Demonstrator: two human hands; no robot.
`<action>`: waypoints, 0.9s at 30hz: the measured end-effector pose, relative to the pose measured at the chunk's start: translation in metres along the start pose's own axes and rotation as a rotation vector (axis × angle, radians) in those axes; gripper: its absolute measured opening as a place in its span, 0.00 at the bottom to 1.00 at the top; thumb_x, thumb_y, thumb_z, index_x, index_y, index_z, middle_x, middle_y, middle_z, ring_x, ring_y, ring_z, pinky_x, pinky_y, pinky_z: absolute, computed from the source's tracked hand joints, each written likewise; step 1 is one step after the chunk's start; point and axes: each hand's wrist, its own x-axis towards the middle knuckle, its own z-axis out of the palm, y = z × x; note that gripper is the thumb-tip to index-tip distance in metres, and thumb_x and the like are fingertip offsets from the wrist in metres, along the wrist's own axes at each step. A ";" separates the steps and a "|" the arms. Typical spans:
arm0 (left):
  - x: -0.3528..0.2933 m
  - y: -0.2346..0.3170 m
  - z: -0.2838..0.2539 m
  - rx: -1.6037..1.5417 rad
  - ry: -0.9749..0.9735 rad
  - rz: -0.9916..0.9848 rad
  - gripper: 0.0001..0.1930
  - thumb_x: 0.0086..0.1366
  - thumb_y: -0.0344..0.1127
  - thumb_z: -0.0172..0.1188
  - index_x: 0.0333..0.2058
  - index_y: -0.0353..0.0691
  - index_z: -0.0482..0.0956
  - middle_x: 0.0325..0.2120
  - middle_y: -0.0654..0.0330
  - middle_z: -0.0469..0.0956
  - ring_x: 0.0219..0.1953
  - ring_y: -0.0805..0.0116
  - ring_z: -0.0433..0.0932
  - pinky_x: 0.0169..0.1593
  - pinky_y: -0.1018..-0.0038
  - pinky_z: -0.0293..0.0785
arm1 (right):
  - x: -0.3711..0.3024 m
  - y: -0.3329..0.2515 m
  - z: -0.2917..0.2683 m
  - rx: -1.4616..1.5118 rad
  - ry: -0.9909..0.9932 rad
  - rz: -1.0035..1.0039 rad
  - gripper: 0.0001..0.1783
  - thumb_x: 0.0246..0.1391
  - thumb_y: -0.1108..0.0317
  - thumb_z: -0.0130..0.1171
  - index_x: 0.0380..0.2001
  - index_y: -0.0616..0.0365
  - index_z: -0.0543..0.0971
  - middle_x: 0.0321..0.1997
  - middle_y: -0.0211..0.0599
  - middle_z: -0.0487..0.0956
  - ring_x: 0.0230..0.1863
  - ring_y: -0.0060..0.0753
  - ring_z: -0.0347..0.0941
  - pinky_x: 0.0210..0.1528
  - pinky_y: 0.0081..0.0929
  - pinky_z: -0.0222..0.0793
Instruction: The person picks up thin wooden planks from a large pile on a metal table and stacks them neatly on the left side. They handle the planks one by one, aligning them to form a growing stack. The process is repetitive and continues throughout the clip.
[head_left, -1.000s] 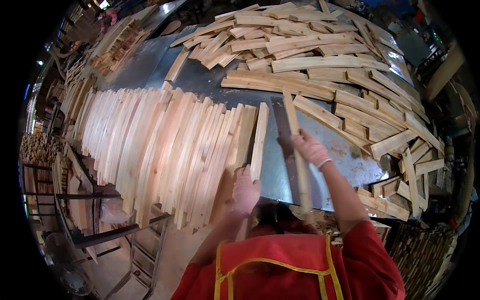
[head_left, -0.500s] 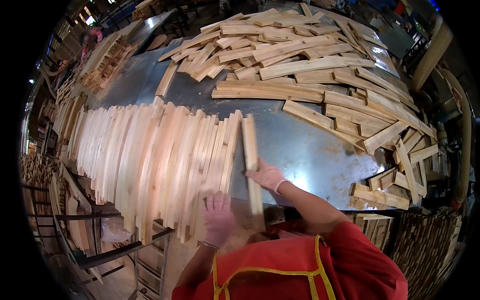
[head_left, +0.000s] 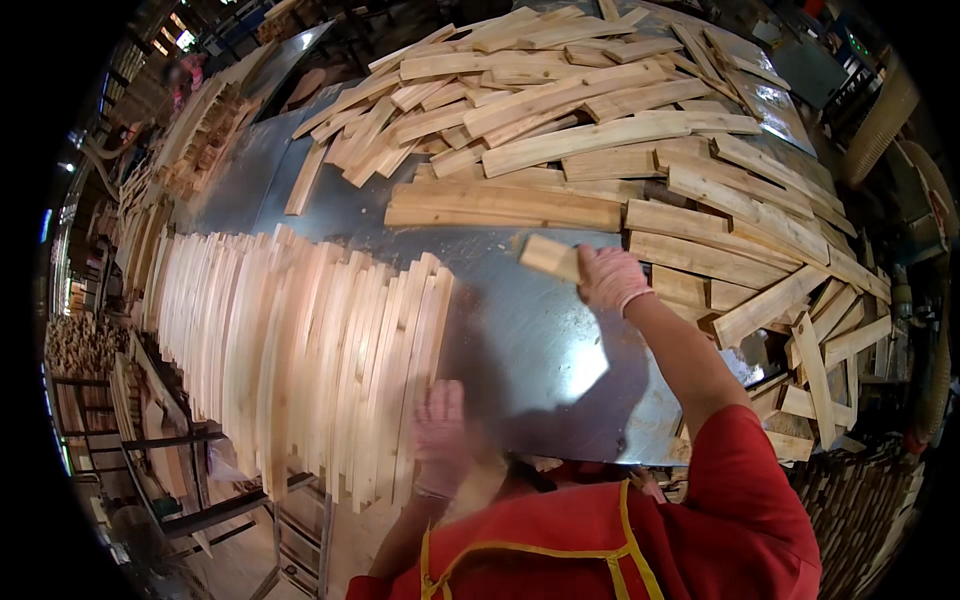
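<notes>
My right hand (head_left: 612, 277), in a pink glove, reaches over the metal table and is closed on one end of a wooden board (head_left: 548, 257) at the near edge of the loose pile. Part of that board is hidden under my hand. My left hand (head_left: 440, 435), gloved too, is held up at the right end of a row of boards (head_left: 340, 350) standing closely side by side. Its fingers are stretched out and slightly blurred, near or against the last board; whether they touch cannot be made out.
A jumbled pile of boards (head_left: 560, 110) covers the far and right parts of the metal table (head_left: 510, 330). Below the row stands a dark metal rack (head_left: 190, 520). More stacked wood (head_left: 850, 510) is at the lower right, near ribbed hoses (head_left: 880, 125). A person (head_left: 185, 75) is far left.
My right hand has left the board it held beside the row and moved up and right to another board at the pile. My left hand stays near the row's end. The view has shifted slightly.
</notes>
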 end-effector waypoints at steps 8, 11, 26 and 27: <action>0.083 0.124 -0.023 -1.437 -0.104 -0.354 0.32 0.66 0.36 0.71 0.66 0.37 0.72 0.55 0.55 0.79 0.56 0.65 0.79 0.58 0.67 0.77 | -0.022 -0.113 -0.108 0.997 -0.141 -0.202 0.45 0.55 0.48 0.72 0.69 0.57 0.68 0.52 0.61 0.82 0.55 0.61 0.80 0.61 0.50 0.76; 0.103 0.101 -0.021 -1.595 -0.042 -0.574 0.24 0.66 0.32 0.70 0.59 0.36 0.76 0.47 0.62 0.82 0.48 0.71 0.82 0.51 0.71 0.79 | 0.048 -0.050 -0.075 0.701 -0.046 -0.136 0.52 0.53 0.37 0.70 0.73 0.55 0.66 0.61 0.58 0.80 0.66 0.54 0.76 0.69 0.43 0.71; -0.032 -0.057 0.039 0.230 0.124 -0.166 0.48 0.60 0.46 0.70 0.75 0.40 0.58 0.73 0.49 0.60 0.75 0.42 0.58 0.75 0.47 0.56 | -0.068 -0.046 -0.021 0.612 -0.433 0.095 0.53 0.52 0.48 0.74 0.74 0.59 0.62 0.55 0.51 0.83 0.53 0.46 0.84 0.53 0.41 0.82; -0.032 -0.056 0.035 0.242 0.097 -0.174 0.47 0.60 0.47 0.70 0.75 0.42 0.59 0.73 0.49 0.60 0.75 0.43 0.58 0.75 0.48 0.57 | -0.093 -0.045 -0.003 1.046 -0.511 0.113 0.53 0.52 0.50 0.75 0.74 0.62 0.63 0.53 0.49 0.84 0.51 0.43 0.84 0.53 0.37 0.82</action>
